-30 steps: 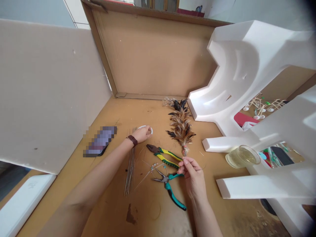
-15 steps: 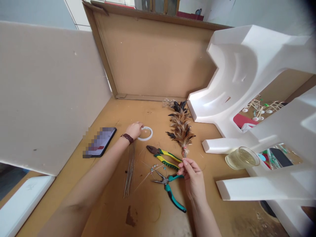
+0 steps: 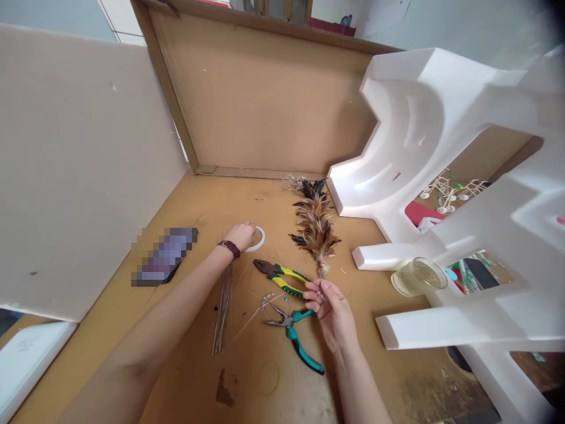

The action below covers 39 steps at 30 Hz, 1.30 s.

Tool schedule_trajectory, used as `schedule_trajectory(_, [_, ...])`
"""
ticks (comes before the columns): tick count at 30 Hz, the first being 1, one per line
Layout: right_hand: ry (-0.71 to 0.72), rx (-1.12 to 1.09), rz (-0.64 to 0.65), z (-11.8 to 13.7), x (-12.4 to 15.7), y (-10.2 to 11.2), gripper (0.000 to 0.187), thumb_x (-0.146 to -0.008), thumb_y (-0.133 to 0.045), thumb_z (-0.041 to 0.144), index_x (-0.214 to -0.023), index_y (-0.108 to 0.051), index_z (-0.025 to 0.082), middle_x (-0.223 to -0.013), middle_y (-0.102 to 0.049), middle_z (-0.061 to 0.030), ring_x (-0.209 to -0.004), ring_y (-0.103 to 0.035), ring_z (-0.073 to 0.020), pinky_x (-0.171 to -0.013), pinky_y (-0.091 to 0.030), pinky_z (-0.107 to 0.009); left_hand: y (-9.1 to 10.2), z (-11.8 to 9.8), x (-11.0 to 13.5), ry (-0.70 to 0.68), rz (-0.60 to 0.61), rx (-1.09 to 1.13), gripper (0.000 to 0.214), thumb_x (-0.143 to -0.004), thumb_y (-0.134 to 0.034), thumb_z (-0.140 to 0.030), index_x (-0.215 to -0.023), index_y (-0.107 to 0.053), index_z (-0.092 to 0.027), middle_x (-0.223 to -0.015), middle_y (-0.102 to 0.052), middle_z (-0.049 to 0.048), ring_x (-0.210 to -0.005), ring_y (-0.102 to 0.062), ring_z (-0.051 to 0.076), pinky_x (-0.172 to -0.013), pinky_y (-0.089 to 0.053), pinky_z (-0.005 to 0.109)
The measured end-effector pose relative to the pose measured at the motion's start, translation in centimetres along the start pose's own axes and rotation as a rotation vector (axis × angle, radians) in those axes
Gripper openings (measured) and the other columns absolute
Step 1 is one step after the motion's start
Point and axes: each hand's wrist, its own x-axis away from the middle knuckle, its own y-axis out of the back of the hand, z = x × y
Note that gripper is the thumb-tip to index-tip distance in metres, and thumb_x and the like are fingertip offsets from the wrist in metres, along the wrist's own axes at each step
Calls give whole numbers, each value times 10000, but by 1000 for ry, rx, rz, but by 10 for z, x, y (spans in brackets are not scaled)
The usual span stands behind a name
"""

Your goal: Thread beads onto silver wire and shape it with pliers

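Observation:
My left hand reaches over the left side of a white ring, which looks like a tape roll. Its fingers are bent downward and closed, and their tips are hidden. Below it lies a bundle of thin metal wires. My right hand is turned partly palm up, fingers curled around what look like small shiny beads. Just beyond it lies a brown and black feather bunch with a bound stem. Yellow-green combination pliers, teal needle-nose pliers and a beaded wire lie between the hands.
A phone, partly pixelated, lies at left. White foam packing rises at right, with a glass of pale yellow liquid beside it. A cardboard panel stands at the back, a pale board at left.
My right hand has rolled palm upward and its fingers have loosened near the feather stem. My left hand stays at the white ring. The whole view has shifted slightly.

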Motion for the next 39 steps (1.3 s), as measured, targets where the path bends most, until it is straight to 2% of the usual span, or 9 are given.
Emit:
schedule_trajectory(4, [-104,-94,63,3,-1,0,292,-807,-539,369,-937,-657,137,-936,-696,-113,-767,-670,-182,-591,-540,-245,2,-1,1,21,-8,99,291,-852,-501,-290,-1104,-522,-147,-1105,-556,80,-929,-567,193,-781,-482,400])
schedule_trajectory(7, [-118,-115,99,4,0,0,355,-840,-469,405,-952,-657,125,-959,-691,-125,-801,-670,-190,-623,-544,-259,9,-5,7,37,-50,230,201,-825,-527,-256,-971,-572,-124,-1029,-572,93,-931,-554,208,-811,-445,399])
schedule_trajectory(10, [-120,-118,117,6,1,-1,380,-848,-444,422,-948,-658,125,-957,-691,-127,-802,-669,-191,-626,-541,-260,20,-15,19,37,-115,426,73,-756,-536,-195,-793,-570,-141,-940,-565,107,-954,-529,240,-849,-391,375])
schedule_trajectory(13, [-119,-119,123,6,3,-2,365,-833,-472,426,-941,-658,132,-944,-691,-121,-796,-667,-190,-616,-537,-255,34,-33,36,-1,-114,697,94,-710,-534,-232,-781,-529,-171,-851,-551,55,-871,-536,206,-811,-401,336])
schedule_trajectory(16, [-81,-73,111,3,4,-3,243,-767,-604,336,-924,-658,159,-795,-692,-52,-654,-649,-143,-574,-527,-235,45,-59,57,-90,27,1035,200,-694,-543,-327,-816,-494,-176,-747,-530,7,-701,-530,142,-712,-437,291])
schedule_trajectory(19, [41,56,72,-3,5,-2,166,-722,-667,245,-869,-668,168,-581,-607,35,-454,-540,-73,-492,-480,-195,49,-85,75,-179,225,1351,216,-702,-526,-348,-818,-490,-169,-723,-520,5,-634,-516,109,-647,-446,262])
schedule_trajectory(25, [190,250,28,-8,8,-2,125,-761,-625,273,-826,-658,172,-520,-554,53,-410,-483,-69,-478,-443,-214,34,-111,89,-245,506,1772,166,-730,-573,-293,-804,-535,-150,-711,-493,-2,-618,-498,78,-614,-436,221])
schedule_trajectory(30, [218,353,34,-5,12,-6,137,-756,-626,292,-804,-658,168,-499,-559,47,-407,-498,-77,-468,-416,-212,28,-113,91,-248,619,1925,135,-733,-611,-237,-803,-576,-127,-706,-529,7,-622,-510,78,-615,-433,208])
schedule_trajectory(39, [217,354,23,-5,12,-4,136,-761,-623,295,-793,-648,165,-503,-557,48,-394,-496,-71,-461,-420,-214,26,-116,93,-234,688,1964,68,-748,-605,-137,-802,-613,-96,-666,-577,16,-611,-536,80,-591,-444,198])
